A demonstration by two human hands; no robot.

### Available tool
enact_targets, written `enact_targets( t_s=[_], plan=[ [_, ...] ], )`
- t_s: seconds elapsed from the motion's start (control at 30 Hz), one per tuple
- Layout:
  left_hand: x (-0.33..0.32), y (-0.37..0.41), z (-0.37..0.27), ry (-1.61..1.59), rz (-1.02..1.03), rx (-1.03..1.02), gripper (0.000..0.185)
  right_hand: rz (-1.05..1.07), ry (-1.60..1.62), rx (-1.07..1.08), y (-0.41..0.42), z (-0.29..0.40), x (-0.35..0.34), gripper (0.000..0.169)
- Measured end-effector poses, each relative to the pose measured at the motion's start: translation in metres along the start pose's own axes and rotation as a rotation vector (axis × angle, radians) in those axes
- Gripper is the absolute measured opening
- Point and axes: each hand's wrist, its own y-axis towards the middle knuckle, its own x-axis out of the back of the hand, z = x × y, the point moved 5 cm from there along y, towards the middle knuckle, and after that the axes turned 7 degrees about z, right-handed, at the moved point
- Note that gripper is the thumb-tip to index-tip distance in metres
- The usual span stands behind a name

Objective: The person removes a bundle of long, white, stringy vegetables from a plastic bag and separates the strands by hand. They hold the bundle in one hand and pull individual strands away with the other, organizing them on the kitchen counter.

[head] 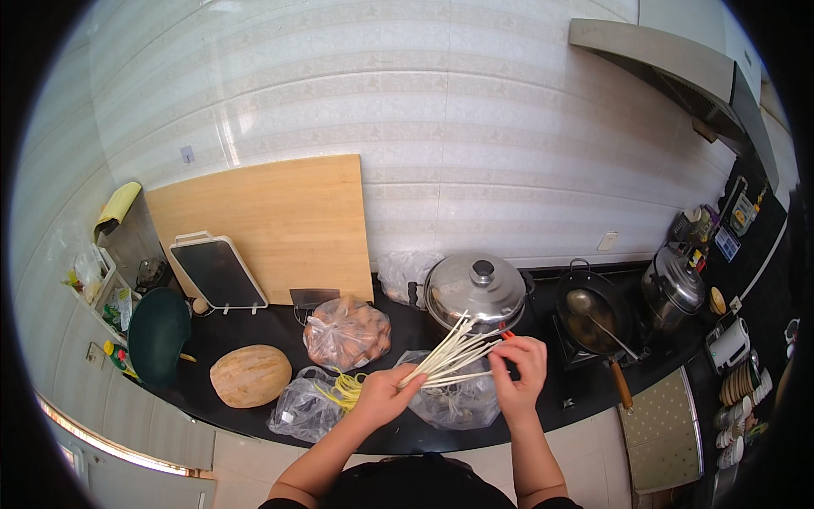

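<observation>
My left hand (384, 396) grips a bunch of yellow chives (448, 359). Their pale stalk ends fan out to the right, and the yellow leaf ends (346, 389) stick out on the left. At the fanned ends, my right hand (520, 368) pinches a stalk between thumb and fingers. Below the chives on the black counter lies a clear plastic bag (455, 407), its contents hard to make out. Another crumpled clear bag (302, 407) is left of my left hand. A small red item (506, 331) shows just behind my right fingers, partly hidden.
Behind my hands stands a lidded steel pot (475, 286). A wok (594, 318) with a ladle is on the stove at right, its wooden handle (620, 385) jutting forward. A bag of eggs (348, 334), a melon-like gourd (251, 376) and a green basin (159, 337) stand left.
</observation>
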Motion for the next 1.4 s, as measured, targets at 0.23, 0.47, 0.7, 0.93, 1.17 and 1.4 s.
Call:
enact_targets(
  t_s=[0.23, 0.47, 0.7, 0.93, 1.17, 1.4],
  plan=[
    [0.002, -0.004, -0.007, 0.126, -0.085, -0.124, 0.02, 0.031, -0.044, -0.064, -0.003, -0.001, -0.006, 0.03],
    [0.006, -0.008, 0.003, -0.131, -0.114, -0.171, 0.018, 0.075, 0.801, -0.549, -0.018, -0.033, -0.026, 0.022],
    [0.013, -0.01, 0.003, -0.309, -0.022, -0.091, 0.019, 0.104, 0.74, -0.467, -0.02, -0.031, -0.026, 0.013],
    [0.012, -0.011, 0.004, -0.206, -0.002, -0.144, 0.021, 0.108, 0.522, -0.27, 0.012, -0.006, -0.015, 0.028],
    [0.01, -0.013, 0.008, -0.25, -0.007, -0.064, 0.022, 0.432, 0.855, -0.456, -0.004, -0.018, -0.037, 0.023],
    [0.008, -0.013, 0.01, -0.334, -0.065, 0.032, 0.03, 0.293, 1.016, -0.497, -0.013, -0.019, -0.042, 0.025]
  ],
)
